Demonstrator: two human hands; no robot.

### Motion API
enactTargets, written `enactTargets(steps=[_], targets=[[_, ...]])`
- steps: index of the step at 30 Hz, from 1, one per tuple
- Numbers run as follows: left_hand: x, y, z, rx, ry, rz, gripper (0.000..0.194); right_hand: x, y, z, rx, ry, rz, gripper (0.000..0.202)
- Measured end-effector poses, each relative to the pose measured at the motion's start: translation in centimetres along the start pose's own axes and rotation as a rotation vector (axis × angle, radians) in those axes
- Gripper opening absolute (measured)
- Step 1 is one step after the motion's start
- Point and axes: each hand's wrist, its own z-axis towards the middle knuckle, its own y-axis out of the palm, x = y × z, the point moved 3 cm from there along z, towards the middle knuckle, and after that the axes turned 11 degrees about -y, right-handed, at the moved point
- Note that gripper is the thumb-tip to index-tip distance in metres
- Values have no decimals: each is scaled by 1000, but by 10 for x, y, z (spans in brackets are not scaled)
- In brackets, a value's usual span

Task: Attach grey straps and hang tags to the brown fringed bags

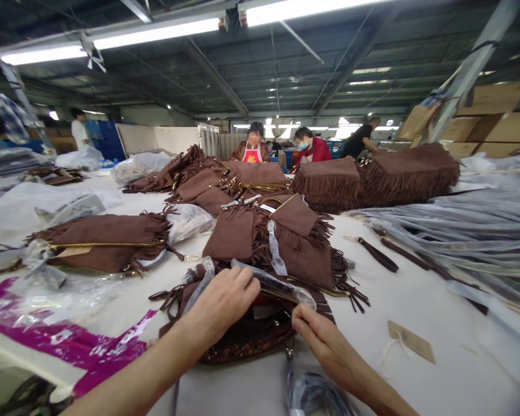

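Workshop hall, lit by tube lamps [156,36]; white desk [459,370], on which brown fringed goods are laid, all places being given from the open bag [247,338]. Open bag: one, brown, set at the near side of the desk, its mouth spread, dark interior and patterned lining exposed, translucent wrap [266,281] laid along its far rim. Left hand [231,292]: fingers curled nearly closed over the far rim, which is gripped; whether the wrap is also caught cannot be told. Right hand [314,332]: thumb and fingers closed in a pinch at the right end of the mouth; whether a zip pull is held cannot be told. Just beyond the open bag: a heap of flat brown bags [231,234], overlapped. Farther beyond, to its right: two fringed stacks [329,173]. To its left: a gold-zipped bag [108,231] and magenta-printed plastic [69,349]. To its right: a cardboard tag [411,342], tied with string; a wrist strap [377,254]; plastic-wrapped straps [450,231], bundled. Well beyond it, across the desk: two co-workers [252,153], seen in red apron and red top.
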Motion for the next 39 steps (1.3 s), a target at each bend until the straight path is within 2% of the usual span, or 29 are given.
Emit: enactTargets(steps=[1,3,5,9,11,17,21,23,27,29,34,39], targets=[[14,0,-4,21,87,-6,18,-1,-1,1,10,-10,26,27],[38,8,-10,-24,215,-72,17,-1,-2,2,19,-16,66,27],[49,21,-8,-88,179,-186,18,-1,-1,2,16,-8,85,26],[41,50,14,-183,-53,-369,19,-1,5,2,23,-21,57,26],[36,56,24,-201,-98,-421,19,-2,7,1,45,-29,21,25],[33,62,20,-203,-141,-648,28,-7,6,0,36,44,-152,22],[29,65,17,-204,-135,-748,28,-12,1,1,54,-23,-83,24],[28,63,18,-199,-136,-767,31,-12,2,2,23,-33,-64,23],[27,61,24,-206,-188,-721,27,-2,9,8,-52,54,-185,20],[29,62,26,-197,-202,-709,31,2,10,15,-49,65,-166,19],[33,69,29,-86,-196,-798,28,5,1,34,-58,55,-114,20],[32,76,29,-58,-288,-817,30,8,-4,39,-35,58,-80,22]])
